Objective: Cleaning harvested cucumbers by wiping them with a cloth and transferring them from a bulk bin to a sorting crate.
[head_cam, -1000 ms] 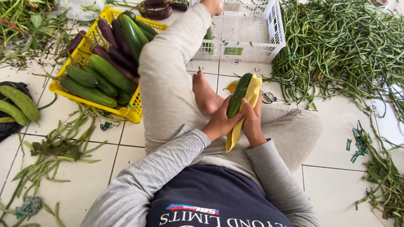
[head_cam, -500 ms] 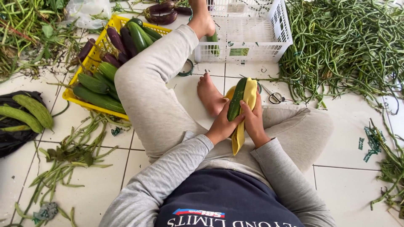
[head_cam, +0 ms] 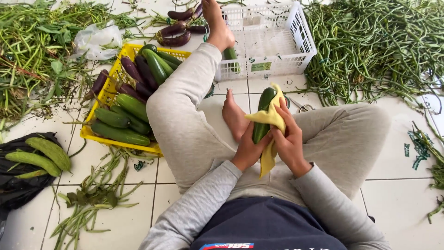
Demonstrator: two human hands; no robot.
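Head view: a cucumber point(head_cam: 263, 113) is wiped with a yellow cloth point(head_cam: 270, 118) above the lap, over the tiled floor point(head_cam: 397, 203).
The left hand point(head_cam: 249, 150) has its grip closed around the lower end; the right hand point(head_cam: 289, 139) presses the cloth on. It is better to turn the cucumber slowly, so every side gets wiped.

A small green label point(head_cam: 262, 66) sits on the white crate's point(head_cam: 305, 41) front wall.

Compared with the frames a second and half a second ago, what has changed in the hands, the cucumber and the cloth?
Little: both hands, left hand and right hand, still grip the dark green cucumber, the yellow cloth still wrapped over it. The cloth has shifted slightly along it. The yellow plastic crate of vegetables and white plastic basket stayed put.
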